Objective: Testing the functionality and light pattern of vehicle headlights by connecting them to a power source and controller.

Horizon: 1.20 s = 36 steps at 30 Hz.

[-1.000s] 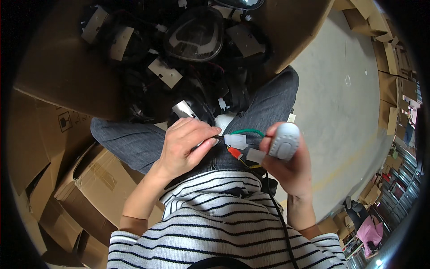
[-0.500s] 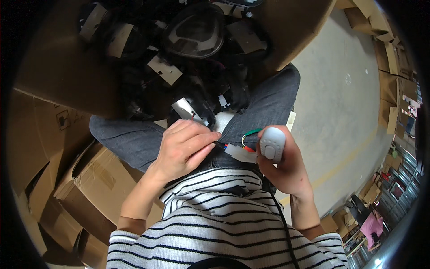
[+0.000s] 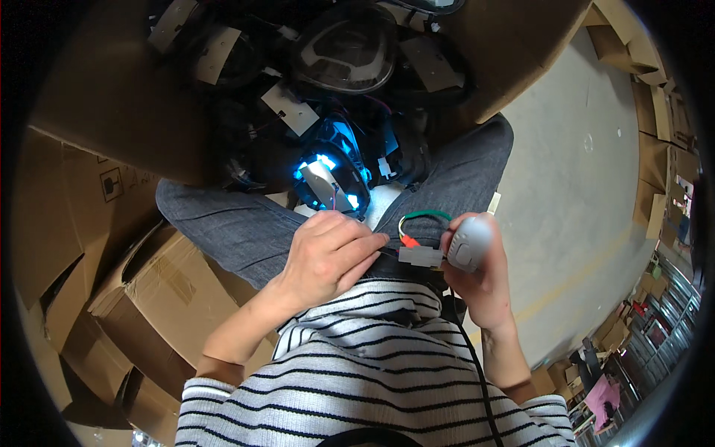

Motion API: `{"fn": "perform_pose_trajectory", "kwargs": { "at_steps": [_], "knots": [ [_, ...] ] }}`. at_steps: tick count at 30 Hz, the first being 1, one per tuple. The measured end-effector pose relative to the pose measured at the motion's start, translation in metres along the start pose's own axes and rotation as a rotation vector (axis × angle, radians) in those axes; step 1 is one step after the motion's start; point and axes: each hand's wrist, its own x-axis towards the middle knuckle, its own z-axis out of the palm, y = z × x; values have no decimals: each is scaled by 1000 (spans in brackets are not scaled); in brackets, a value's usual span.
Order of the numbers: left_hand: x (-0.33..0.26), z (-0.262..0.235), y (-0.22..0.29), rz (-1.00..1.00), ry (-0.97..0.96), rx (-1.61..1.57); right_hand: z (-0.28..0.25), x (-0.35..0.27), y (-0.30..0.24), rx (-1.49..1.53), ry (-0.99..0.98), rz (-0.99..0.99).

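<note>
My right hand [image 3: 480, 279] grips a grey handheld unit [image 3: 469, 242] that carries a white connector [image 3: 419, 255] with green and red wires [image 3: 418, 220]. My left hand [image 3: 328, 257] lies curled beside it over my lap, fingertips pinching a thin dark wire next to the connector. Just beyond the hands, between my knees, a black lamp part [image 3: 331, 175] glows blue. A black cable [image 3: 465, 350] runs down from the grey unit across my striped shirt.
A big open cardboard box [image 3: 112, 89] ahead holds several black lamp housings [image 3: 346, 48] with card tags. More cardboard boxes [image 3: 160, 283] stand at my left. Grey concrete floor [image 3: 573, 194] lies to the right, with stacked boxes and shelving at the far right edge.
The black lamp part between my knees now glows blue; it was unlit before. My right hand has turned the grey unit and brought the connector closer to my left fingertips.
</note>
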Motion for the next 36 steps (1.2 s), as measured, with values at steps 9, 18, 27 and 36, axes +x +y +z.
{"fn": "perform_pose_trajectory", "kwargs": {
  "at_steps": [9, 18, 27, 36],
  "knots": [
    [-8, -2, 4, -68, 9, -43, 11, 5, 6, 34, 112, -17],
    [-14, 4, -1, -451, -22, -481, 15, 10, 12, -27, 39, 18],
    [-14, -13, -146, -1069, 958, -1343, 9, 17, 1, -164, 34, -59],
    [-49, 15, -211, -829, 817, -1747, 15, 10, 19, -191, -14, -86]
  ]
}}
